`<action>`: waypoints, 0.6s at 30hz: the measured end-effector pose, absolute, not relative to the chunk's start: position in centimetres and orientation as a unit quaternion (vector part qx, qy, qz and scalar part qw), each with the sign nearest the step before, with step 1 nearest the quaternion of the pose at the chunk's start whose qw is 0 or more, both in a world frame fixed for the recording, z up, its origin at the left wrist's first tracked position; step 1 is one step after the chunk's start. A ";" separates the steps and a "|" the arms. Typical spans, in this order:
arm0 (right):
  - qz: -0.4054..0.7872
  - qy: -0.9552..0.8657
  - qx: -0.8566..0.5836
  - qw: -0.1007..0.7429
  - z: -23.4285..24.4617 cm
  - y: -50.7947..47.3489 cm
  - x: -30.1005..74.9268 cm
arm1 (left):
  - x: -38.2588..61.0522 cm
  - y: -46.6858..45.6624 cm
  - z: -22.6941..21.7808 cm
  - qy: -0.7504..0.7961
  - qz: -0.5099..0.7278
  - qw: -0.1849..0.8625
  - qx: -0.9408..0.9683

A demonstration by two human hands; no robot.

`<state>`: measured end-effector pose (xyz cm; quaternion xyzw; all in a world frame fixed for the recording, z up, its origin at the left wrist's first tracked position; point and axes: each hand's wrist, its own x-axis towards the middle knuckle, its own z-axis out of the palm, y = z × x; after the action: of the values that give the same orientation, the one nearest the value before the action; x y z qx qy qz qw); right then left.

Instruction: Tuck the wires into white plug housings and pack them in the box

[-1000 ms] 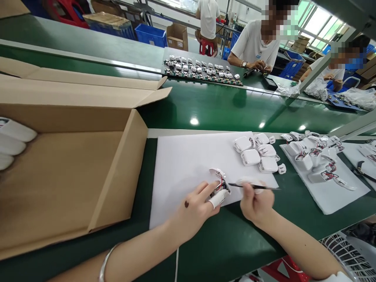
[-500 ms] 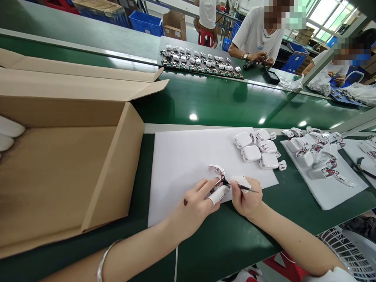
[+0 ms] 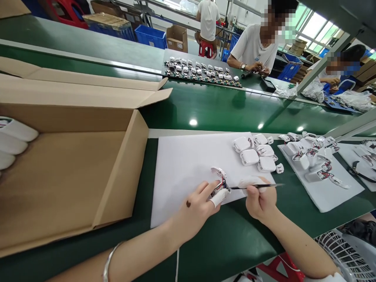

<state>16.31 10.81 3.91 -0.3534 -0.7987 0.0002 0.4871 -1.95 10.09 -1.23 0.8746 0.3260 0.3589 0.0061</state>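
My left hand [image 3: 195, 205], closed, grips a small white plastic housing [image 3: 219, 171] with red and dark wires showing and a curved cover piece standing up at its far side. My fingers hide most of its body. Closed around slim dark tweezers [image 3: 239, 188] is my right hand [image 3: 262, 201], just to the right of the housing. One tip reaches the housing's wired side; whether it touches a wire I cannot tell. White covers wrap fingers on both hands. Beneath lies a white sheet [image 3: 182, 168], with several white housings [image 3: 249, 157] at its far right.
An open cardboard box [image 3: 117, 168] stands on the left, holding white housings [image 3: 17, 131]. Wired housings [image 3: 317, 152] are piled on another sheet at right. Beyond the green bench, boards with white parts [image 3: 202, 72] line a shelf, and co-workers [image 3: 254, 47] sit there.
My right hand has moved right, away from my left hand, and the tweezers now span the gap. My left hand still holds the housing. The view has shifted slightly.
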 end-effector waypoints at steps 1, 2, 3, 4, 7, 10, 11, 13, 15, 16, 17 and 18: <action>0.017 -0.810 -0.341 0.477 3.9 11.2 16.3 | -1.9 10.1 -1.1 0.328 0.355 0.006 0.875; 0.027 -0.815 -0.335 0.472 3.8 11.5 16.2 | -1.9 10.1 -1.0 0.329 0.349 0.007 0.878; 0.032 -0.817 -0.333 0.470 3.7 11.8 16.2 | -1.9 10.1 -0.9 0.328 0.342 0.008 0.880; 0.035 -0.818 -0.330 0.469 3.6 12.0 16.1 | -1.9 10.1 -0.8 0.326 0.335 0.010 0.884; 0.048 -0.827 -0.319 0.460 3.2 12.3 16.0 | -2.0 10.0 -0.5 0.317 0.320 0.010 0.893; 0.045 -0.839 -0.302 0.450 2.8 12.3 15.9 | -2.0 10.1 -0.3 0.321 0.309 0.006 0.895; 0.035 -0.843 -0.299 0.445 2.7 12.3 15.9 | -2.0 10.1 -0.3 0.325 0.307 0.006 0.895; 0.014 -0.848 -0.300 0.436 2.4 12.2 15.9 | -2.1 10.1 -0.4 0.329 0.305 0.010 0.894; -0.006 -0.847 -0.305 0.435 2.3 12.2 16.0 | -2.1 10.1 -0.4 0.329 0.304 0.014 0.894; -0.013 -0.844 -0.309 0.438 2.2 12.1 16.0 | -2.2 10.1 -0.4 0.327 0.303 0.016 0.895; -0.016 -0.839 -0.315 0.442 2.2 12.0 16.0 | -2.2 10.1 -0.4 0.325 0.304 0.017 0.895; -0.016 -0.835 -0.322 0.446 2.1 12.0 16.0 | -2.2 10.1 -0.4 0.323 0.306 0.017 0.895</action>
<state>16.05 11.96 2.12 -0.3220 -0.8347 -0.0164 0.4464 -2.21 10.10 -0.42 0.8951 0.3233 0.3065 0.0171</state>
